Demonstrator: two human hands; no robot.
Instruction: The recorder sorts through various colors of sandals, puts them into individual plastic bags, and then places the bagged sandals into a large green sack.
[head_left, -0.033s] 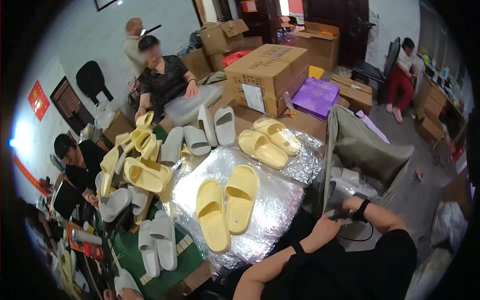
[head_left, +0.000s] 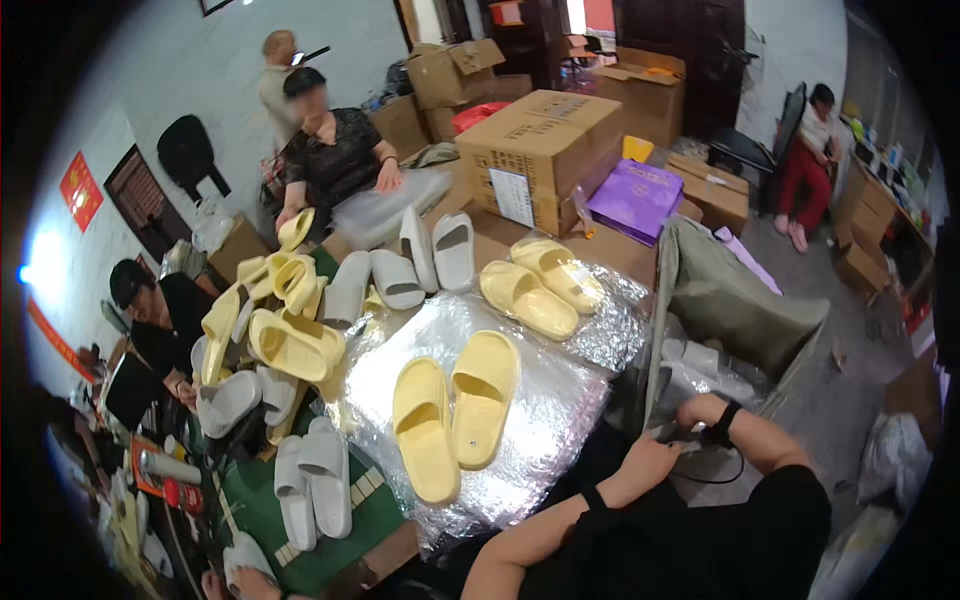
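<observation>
My left hand [head_left: 648,462] is closed at the near rim of a grey-green fabric bin [head_left: 738,270]. Beside it, my right hand [head_left: 703,411] curls with its fingers bent at the same rim. Something small and greyish shows between the two hands, too hidden to name. A thin black cord [head_left: 715,482] loops below them. Inside the bin lie clear plastic-wrapped pale items [head_left: 705,368]. Left of my hands, a pair of yellow slippers [head_left: 483,400] rests on a stack of silvery plastic bags [head_left: 545,440]. Another yellow pair [head_left: 530,300] lies behind on shiny plastic.
Grey slippers [head_left: 330,480] and a heap of yellow slippers [head_left: 295,345] cover the table's left. A large carton [head_left: 540,150] and a purple bag [head_left: 635,200] stand at the back. Co-workers sit at the left [head_left: 150,310] and behind the table [head_left: 330,150]; another person sits far right.
The co-worker behind the table has raised a yellow slipper slightly. My hands have barely moved at the bin's rim. The whole view has shifted a little.
</observation>
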